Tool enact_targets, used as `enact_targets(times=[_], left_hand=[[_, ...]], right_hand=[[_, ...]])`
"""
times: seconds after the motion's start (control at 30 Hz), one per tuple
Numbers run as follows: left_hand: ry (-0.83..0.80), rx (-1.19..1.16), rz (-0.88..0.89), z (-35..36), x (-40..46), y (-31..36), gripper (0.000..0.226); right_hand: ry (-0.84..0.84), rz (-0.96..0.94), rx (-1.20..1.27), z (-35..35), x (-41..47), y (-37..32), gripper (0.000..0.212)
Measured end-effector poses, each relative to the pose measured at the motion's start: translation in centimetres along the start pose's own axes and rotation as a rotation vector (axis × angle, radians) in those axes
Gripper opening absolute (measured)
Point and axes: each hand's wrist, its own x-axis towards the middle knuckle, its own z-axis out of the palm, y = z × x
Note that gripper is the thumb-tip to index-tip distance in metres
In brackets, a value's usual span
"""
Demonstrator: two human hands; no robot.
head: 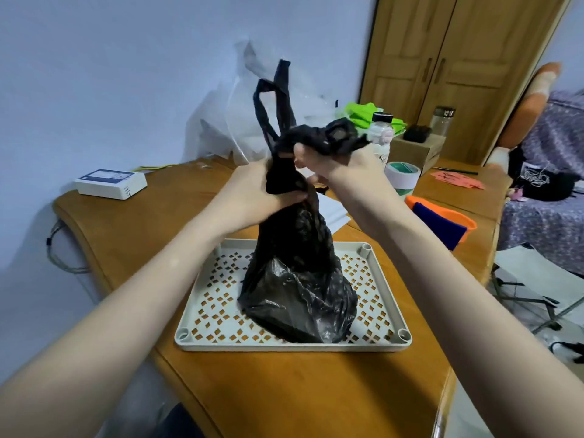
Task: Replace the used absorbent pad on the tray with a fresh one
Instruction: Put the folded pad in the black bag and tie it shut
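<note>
- The left hand [249, 197] is gripping the neck of the crinkled black plastic bag [297, 279].
- The right hand [335, 162] is clutching its handles above.
- The bag is sitting on the white perforated plastic tray [384, 279].

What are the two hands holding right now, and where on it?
Both hold the black plastic bag standing on the tray. The left hand grips its gathered neck; the right hand grips the bunched handle end just above.

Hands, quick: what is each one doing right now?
Left hand: grips the neck of the black bag.
Right hand: grips the bag's bunched top and handles.
</note>
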Motion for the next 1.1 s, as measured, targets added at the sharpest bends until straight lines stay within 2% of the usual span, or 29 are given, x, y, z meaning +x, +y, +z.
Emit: enact_targets(times=[0.07, 0.1, 0.2, 0.27, 0.4, 0.53, 0.6, 0.77, 0.9, 0.93, 0.97, 1.03, 1.07, 1.1], left_hand=[[0.103, -0.055, -0.026, 0.0, 0.5, -0.1, 0.014], [0.129, -0.107, -0.043, -0.2, 0.7, -0.1, 0.016], [0.142, -0.257, -0.067, -1.1, 1.0, 0.1, 0.013], [0.144, -0.273, -0.080, -1.7, 1.3, 0.0, 0.011], [0.153, -0.423, -0.066, -2.5, 2.0, -0.8, 0.024], [0.197, -0.488, -0.090, -2.7, 2.3, -1.0, 0.010], [0.286, -0.389, -0.143, -3.0, 2.3, -1.5, 0.009], [0.509, 0.009, -0.218, -4.2, 2.2, -4.7, 0.031], [0.580, 0.320, -0.346, -5.0, 1.8, -8.1, 0.024], [0.577, 0.387, -0.289, -5.3, 1.6, -9.0, 0.022], [0.548, 0.437, -0.197, -5.4, 1.4, -9.9, 0.033], [0.425, 0.525, -0.021, -5.7, 1.1, -11.4, 0.072], [0.365, 0.525, 0.045, -5.8, 1.0, -12.0, 0.079], [0.307, 0.475, 0.076, -5.8, 1.1, -12.5, 0.076]], right_hand=[[-0.001, 0.007, -0.024, -0.3, -0.1, 0.3, 0.056], [0.024, 0.029, -0.098, -0.6, -0.3, 0.7, 0.071], [-0.010, 0.164, -0.470, -2.3, -1.7, 3.0, 0.096], [-0.110, 0.288, -0.552, -3.5, -2.8, 5.0, 0.104], [-0.281, 0.453, -0.423, -4.5, -4.3, 8.2, 0.088], [-0.159, 0.399, -0.472, -3.7, -4.1, 10.3, 0.079], [-0.066, 0.347, -0.510, -3.2, -3.5, 10.3, 0.068], [0.058, 0.209, -0.540, -2.0, -1.2, 9.6, 0.057], [0.067, 0.032, -0.680, -0.2, 1.5, 9.6, 0.047], [0.077, 0.015, -0.708, 0.3, 2.3, 9.8, 0.048], [0.088, 0.008, -0.736, 0.9, 3.2, 10.1, 0.050], [0.099, -0.015, -0.781, 2.0, 5.0, 10.7, 0.050], [0.099, -0.034, -0.792, 2.7, 5.9, 11.0, 0.048], [0.094, -0.051, -0.796, 3.3, 6.8, 11.3, 0.047]])
